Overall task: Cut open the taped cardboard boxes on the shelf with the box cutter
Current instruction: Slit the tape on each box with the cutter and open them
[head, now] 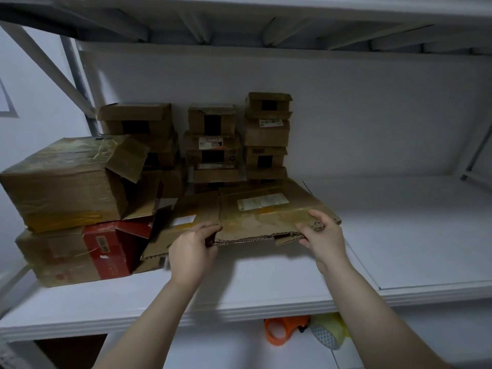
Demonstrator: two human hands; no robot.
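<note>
A white shelf [399, 262] is seen filling most of the view, and the light is pretty dim. On its left side, a big taped box [61, 182] is stacked on a lower box [53, 262] with a red carton [106, 246] at its open end. Right beside those, near the shelf's front middle, a flat box [266, 209] with a white label is laid down. Three piles of small boxes [213, 145] are lined up behind it against the back wall. The flat box's front edge is gripped by the left hand [191, 251] with curled fingers. Its front right corner is pinched by the right hand [323, 235]. An orange tape dispenser [282, 330] is parked one level below.
</note>
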